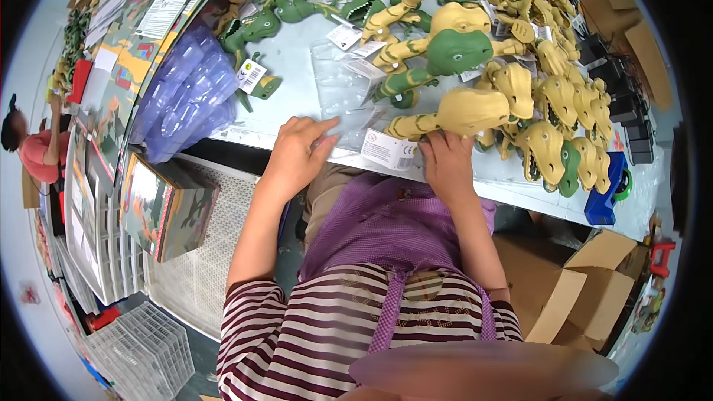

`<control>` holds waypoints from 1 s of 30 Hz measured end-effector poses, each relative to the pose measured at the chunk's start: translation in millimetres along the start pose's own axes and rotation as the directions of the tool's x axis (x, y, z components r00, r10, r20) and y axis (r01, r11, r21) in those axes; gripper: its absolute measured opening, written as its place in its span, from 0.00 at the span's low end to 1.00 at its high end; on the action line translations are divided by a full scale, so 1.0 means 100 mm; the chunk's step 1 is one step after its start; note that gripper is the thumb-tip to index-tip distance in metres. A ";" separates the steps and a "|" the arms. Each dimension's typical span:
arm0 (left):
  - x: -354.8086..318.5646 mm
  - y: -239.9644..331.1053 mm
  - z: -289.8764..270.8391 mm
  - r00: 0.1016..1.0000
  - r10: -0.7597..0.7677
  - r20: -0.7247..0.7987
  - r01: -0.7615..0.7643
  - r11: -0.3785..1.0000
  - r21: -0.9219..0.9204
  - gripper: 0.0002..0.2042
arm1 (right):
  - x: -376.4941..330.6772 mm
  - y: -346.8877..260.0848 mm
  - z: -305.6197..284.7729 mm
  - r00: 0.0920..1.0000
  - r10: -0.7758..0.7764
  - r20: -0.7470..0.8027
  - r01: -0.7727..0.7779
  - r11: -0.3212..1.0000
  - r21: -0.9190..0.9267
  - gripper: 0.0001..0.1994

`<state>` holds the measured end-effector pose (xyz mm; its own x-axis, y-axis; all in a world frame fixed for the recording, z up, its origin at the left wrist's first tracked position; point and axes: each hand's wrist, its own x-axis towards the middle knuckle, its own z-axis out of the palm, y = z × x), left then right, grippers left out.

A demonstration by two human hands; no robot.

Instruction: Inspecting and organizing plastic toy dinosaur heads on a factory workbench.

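Observation:
At the near edge of the table, my left hand (298, 156) holds the left side of a clear plastic tray (353, 128) between thumb and fingers. Tan toy dinosaur (471, 110) lies across the tray's right part, head to the right, with a white paper tag (388, 150) hanging at its near side. My right hand (450, 165) has its fingertips curled against the underside of this dinosaur's head, and the head partly hides them. Just beyond are another clear tray (333, 78) and a green-headed toy dinosaur (459, 52).
Tan toy dinosaurs (558, 100) crowd the right side, beside a blue holder (607, 189). Green ones (256, 30) lie farther back. Stacked clear packaging (186, 93) and printed card sheets (152, 18) stand left. Below are a white crate (197, 275) and an open carton (553, 301).

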<state>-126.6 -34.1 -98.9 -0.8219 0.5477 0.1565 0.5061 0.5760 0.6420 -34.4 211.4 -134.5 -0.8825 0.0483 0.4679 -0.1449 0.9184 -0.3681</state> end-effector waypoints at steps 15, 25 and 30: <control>1.65 -0.63 -0.27 0.930 0.232 -0.284 -0.058 0.857 0.513 0.16 | -0.05 0.06 0.05 0.987 0.029 0.158 -0.012 0.994 -0.108 0.13; 2.42 -0.76 -0.28 0.970 -0.160 -0.181 0.240 0.732 0.637 0.25 | -0.03 0.02 0.01 0.980 0.067 0.185 -0.058 0.997 -0.056 0.13; 2.49 -0.71 -0.38 0.981 -0.188 -0.042 0.189 0.898 0.398 0.19 | -0.06 0.03 0.02 0.980 0.086 0.182 -0.083 0.996 -0.025 0.12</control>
<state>-377.7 37.9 -76.9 -0.9127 0.4036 0.0644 0.4029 0.8621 0.3074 -30.6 212.8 -139.4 -0.9583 0.0548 0.2805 -0.0601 0.9208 -0.3853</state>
